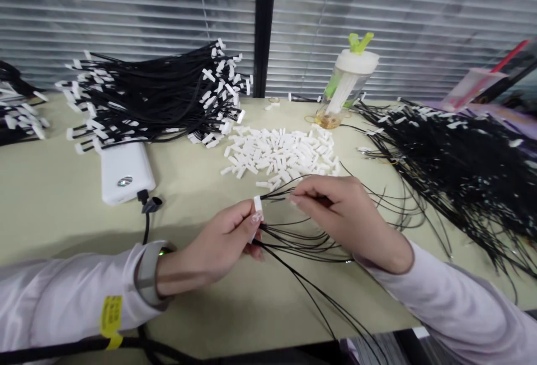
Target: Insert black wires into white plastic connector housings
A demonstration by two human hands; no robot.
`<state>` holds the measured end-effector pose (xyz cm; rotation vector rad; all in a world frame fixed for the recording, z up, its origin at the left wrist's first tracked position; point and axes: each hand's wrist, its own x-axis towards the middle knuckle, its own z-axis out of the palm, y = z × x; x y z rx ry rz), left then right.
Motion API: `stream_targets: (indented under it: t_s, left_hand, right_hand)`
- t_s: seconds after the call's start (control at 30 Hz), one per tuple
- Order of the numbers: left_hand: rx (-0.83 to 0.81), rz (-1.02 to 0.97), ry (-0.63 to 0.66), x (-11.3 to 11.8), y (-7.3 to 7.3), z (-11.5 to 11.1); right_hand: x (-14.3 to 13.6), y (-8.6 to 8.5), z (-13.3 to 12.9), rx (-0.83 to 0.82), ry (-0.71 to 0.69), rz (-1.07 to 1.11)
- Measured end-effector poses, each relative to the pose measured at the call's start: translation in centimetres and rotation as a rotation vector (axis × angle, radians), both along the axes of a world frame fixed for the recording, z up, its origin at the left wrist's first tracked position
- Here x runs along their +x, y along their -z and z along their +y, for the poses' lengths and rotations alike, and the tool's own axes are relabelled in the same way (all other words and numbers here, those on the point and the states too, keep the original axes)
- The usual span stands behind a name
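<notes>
My left hand is closed around a white plastic connector, thumb pressed on its face. Several thin black wires run out of the connector to the right, some drooping past the table's front edge. My right hand pinches a thin black wire just right of the connector, thumb and forefinger together; the exact wire end is hard to make out. Behind both hands lies a loose pile of small white connectors.
A stack of black cables with white ends lies at the back left. In front of it is a white power bank with a cable plugged in. A clear bottle stands behind the connector pile. Black wires heap at the right, near a cup.
</notes>
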<state>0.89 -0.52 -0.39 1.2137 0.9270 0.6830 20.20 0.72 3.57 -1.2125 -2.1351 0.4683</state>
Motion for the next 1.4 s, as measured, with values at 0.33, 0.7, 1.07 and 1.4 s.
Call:
stream_targets:
  t_s: [0.33,0.7,1.07,1.4]
  left_hand:
    - [0.049,0.058,0.048,-0.2,0.2,0.0]
    - [0.054,0.031,0.07,0.0,-0.1,-0.1]
    - [0.011,-0.008,0.085,-0.2,-0.1,-0.1]
    - [-0.004,-0.009,0.182,-0.9,0.2,0.2]
  right_hand:
    - [-0.4,0.7,0.1,0.079,0.036,-0.033]
    - [-0.5,1.1,0.0,0.236,-0.002,-0.039]
    - [0.7,2.1,1.0,0.613,-0.194,-0.314]
    - [1.1,0.6,0.6,0.961,-0.344,-0.511]
